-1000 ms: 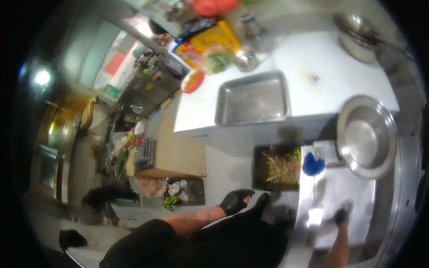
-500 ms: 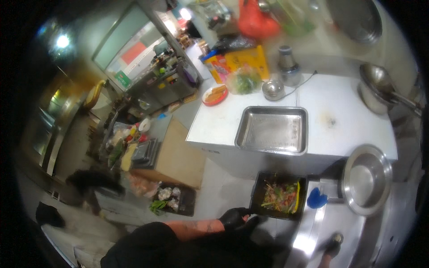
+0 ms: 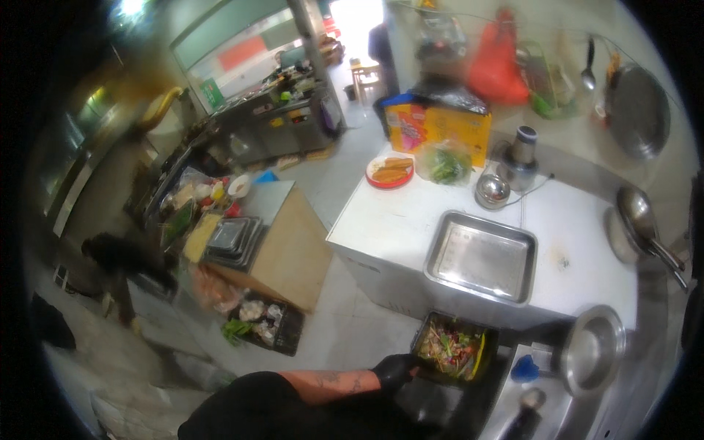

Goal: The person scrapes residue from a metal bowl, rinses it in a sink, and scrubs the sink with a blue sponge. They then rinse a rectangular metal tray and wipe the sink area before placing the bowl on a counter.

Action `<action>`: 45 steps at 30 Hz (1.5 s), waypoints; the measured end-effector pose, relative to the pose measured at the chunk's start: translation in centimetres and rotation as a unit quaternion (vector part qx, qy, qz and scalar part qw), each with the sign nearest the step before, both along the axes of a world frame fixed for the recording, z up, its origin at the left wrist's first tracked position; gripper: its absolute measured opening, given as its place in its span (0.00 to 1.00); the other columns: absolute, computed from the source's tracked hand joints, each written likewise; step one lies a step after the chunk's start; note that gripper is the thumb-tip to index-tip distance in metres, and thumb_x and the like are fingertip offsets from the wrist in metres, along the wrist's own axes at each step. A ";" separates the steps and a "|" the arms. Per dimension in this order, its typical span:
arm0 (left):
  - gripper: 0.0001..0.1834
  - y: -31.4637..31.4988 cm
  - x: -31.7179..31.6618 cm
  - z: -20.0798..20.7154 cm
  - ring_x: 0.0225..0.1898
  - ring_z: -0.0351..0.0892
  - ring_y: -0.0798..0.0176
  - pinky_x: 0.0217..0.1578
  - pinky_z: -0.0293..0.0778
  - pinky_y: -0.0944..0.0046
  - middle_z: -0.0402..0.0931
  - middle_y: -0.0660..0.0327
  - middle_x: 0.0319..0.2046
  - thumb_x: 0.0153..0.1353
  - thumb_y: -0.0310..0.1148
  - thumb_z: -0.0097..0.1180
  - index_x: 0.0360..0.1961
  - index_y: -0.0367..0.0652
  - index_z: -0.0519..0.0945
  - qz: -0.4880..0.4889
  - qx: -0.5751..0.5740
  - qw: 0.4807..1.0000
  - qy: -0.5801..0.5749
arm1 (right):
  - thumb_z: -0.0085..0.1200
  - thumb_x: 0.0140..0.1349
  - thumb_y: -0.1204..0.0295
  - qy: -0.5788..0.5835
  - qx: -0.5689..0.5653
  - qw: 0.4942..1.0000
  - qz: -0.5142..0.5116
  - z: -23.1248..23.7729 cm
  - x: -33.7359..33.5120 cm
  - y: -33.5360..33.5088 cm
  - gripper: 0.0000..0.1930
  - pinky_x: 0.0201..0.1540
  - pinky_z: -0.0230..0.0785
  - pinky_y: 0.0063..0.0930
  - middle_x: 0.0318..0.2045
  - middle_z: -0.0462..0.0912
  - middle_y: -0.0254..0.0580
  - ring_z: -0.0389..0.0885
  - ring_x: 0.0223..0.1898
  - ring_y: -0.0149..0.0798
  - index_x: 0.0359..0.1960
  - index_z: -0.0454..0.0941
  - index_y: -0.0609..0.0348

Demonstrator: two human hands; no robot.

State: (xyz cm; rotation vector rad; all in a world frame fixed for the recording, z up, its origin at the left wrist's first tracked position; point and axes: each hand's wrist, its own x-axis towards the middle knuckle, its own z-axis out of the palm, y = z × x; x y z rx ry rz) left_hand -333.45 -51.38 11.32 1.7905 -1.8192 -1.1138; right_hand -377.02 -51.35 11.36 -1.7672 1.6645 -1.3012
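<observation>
My left hand (image 3: 396, 372), in a black glove, is closed at the near left corner of a black bin (image 3: 419, 339). The bin's rim seems to be between its fingers, though the fingertips are partly hidden. Mixed vegetable scraps (image 3: 451, 350) fill the bin. My right hand (image 3: 522, 424), dark-gloved and blurred, is low over a stainless steel worktop (image 3: 551, 422). It closes around something with a small round pale end (image 3: 533, 398), whose kind I cannot make out. Just beyond it lies a crumpled blue cloth (image 3: 525, 369).
A steel basin (image 3: 620, 345) stands to the right of the blue cloth. On the white counter (image 3: 374, 235) ahead are a steel tray (image 3: 480, 257), a red-rimmed plate (image 3: 389, 183), bagged greens (image 3: 446, 165) and a blender (image 3: 521, 158). A black crate (image 3: 292, 334) sits on the floor at left.
The view has shifted, with the counter now lower and further right in it. My left hand stays at the bin's corner. My right hand has moved a little left and lower, and is blurred.
</observation>
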 end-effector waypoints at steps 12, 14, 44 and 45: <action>0.21 2.2 7.5 1.9 0.51 0.81 0.44 0.54 0.75 0.54 0.81 0.45 0.52 0.66 0.37 0.52 0.58 0.42 0.80 0.073 0.087 0.993 0.005 | 0.43 0.75 0.65 -0.526 0.399 0.745 0.095 -28.5 22.3 -8.8 0.16 0.48 0.71 0.28 0.47 0.77 0.36 0.76 0.44 0.32 0.60 0.74 0.52; 0.21 3.0 8.0 0.9 0.53 0.81 0.46 0.55 0.75 0.55 0.81 0.46 0.52 0.67 0.37 0.51 0.58 0.42 0.80 0.087 0.084 0.993 0.003 | 0.43 0.74 0.62 -0.398 0.426 0.806 0.101 -35.1 22.1 -10.3 0.19 0.50 0.69 0.31 0.51 0.75 0.39 0.74 0.48 0.35 0.62 0.72 0.52; 0.14 -0.5 7.6 -8.4 0.38 0.81 0.67 0.31 0.74 0.69 0.83 0.59 0.43 0.70 0.29 0.54 0.54 0.39 0.80 0.168 0.167 0.966 0.100 | 0.45 0.72 0.58 -0.182 0.464 0.866 -0.050 -40.0 22.2 -8.2 0.24 0.64 0.61 0.39 0.65 0.70 0.48 0.68 0.63 0.46 0.64 0.70 0.59; 0.14 -0.7 7.4 -8.2 0.38 0.81 0.67 0.31 0.74 0.70 0.83 0.59 0.43 0.70 0.29 0.54 0.55 0.39 0.80 0.178 0.186 0.962 0.095 | 0.46 0.72 0.59 -0.195 0.461 0.863 -0.062 -39.5 22.3 -8.0 0.23 0.63 0.62 0.39 0.63 0.71 0.47 0.69 0.61 0.45 0.62 0.71 0.59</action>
